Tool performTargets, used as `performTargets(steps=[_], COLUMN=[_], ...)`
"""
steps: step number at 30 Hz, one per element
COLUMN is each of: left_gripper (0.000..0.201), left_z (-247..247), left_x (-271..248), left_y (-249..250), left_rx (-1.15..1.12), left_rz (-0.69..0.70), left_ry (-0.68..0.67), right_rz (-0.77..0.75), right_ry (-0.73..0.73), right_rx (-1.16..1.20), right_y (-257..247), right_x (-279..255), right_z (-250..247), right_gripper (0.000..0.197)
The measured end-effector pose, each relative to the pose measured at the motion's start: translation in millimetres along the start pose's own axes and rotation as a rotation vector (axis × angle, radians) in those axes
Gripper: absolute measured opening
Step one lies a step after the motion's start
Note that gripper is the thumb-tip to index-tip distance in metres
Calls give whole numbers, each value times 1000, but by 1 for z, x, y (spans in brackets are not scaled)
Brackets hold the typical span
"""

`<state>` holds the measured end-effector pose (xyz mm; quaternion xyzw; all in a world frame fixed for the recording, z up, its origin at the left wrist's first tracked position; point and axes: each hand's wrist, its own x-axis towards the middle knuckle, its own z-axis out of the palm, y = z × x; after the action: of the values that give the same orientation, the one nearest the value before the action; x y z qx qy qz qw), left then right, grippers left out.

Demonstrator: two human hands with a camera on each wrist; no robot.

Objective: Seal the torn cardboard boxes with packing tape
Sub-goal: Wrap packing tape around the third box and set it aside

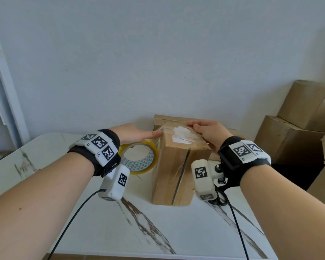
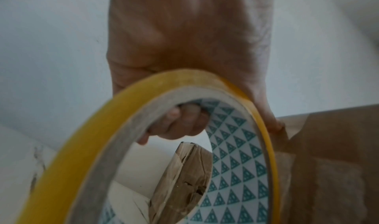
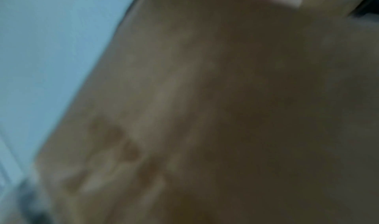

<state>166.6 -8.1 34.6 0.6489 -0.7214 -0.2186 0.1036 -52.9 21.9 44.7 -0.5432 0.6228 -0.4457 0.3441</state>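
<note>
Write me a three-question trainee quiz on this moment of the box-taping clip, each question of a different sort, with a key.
1. True or false: the left hand holds the tape roll with fingers curled through its core.
2. Multiple choice: the right hand is (A) lifting scissors, (B) laid on top of the cardboard box, (C) resting on the table.
3. Fill in: the white patches on the box top look like torn ____ remnants.

Key: 1 true; 2 B; 3 label.
</note>
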Motion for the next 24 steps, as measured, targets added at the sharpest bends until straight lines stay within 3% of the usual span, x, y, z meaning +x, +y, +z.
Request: performTargets(steps=[4,5,8,11,16,19,24], left_gripper=[81,82,68,70,69,62,67], left_z=[-1,-1,-2,-2,-4,-3,-3], left_x=[-4,-5,-8,-11,-10,-8,-4], left_y=[1,1,2,2,-1,1,-3], left_rx=[-2,-7,-29,-25,-33,-55,-52], left_rz=[3,6,0,-12,-14,14,23], left_ry=[-5,0,15,-8,-33,-35,-47], right_rz=[-64,-73,-112,-218,-210,-210,-273], right_ry=[73,32,-202,-388,-574,-571,-467], right_rx=[-350,-457,-783,-1066,-1154,-1154,-1011], right_y=[-18,-27,-50,-60,-61,-63,-55], right_x=[-7,-14,-31,-38,-31,-30,-33], right_z=[7,9,23,36,31,30,34], right_gripper=[24,30,75,86,109,106,74])
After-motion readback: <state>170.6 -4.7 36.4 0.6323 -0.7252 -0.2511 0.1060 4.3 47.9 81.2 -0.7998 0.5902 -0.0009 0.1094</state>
